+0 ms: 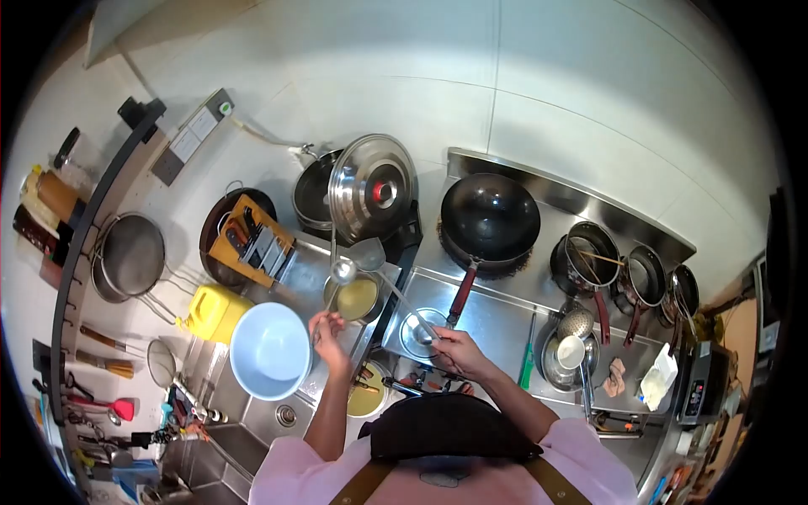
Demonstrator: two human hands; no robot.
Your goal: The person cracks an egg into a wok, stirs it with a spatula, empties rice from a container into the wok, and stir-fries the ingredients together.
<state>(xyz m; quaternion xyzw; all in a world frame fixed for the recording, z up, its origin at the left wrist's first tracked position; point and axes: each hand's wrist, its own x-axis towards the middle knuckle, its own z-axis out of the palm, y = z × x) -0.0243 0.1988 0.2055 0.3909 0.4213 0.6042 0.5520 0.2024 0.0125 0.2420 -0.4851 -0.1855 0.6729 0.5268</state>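
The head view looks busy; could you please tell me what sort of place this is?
Most likely a kitchen, perhaps a commercial one: it has a black wok, a metal sink and a wooden knife rack.

Single head-worn view, wide-angle with dark rounded edges, taken from above the wearer's side of the black wok (490, 215). It faces forward and steeply down: apron straps (354, 482) closest on the wok's near side, pale wall (379, 101) beyond it.
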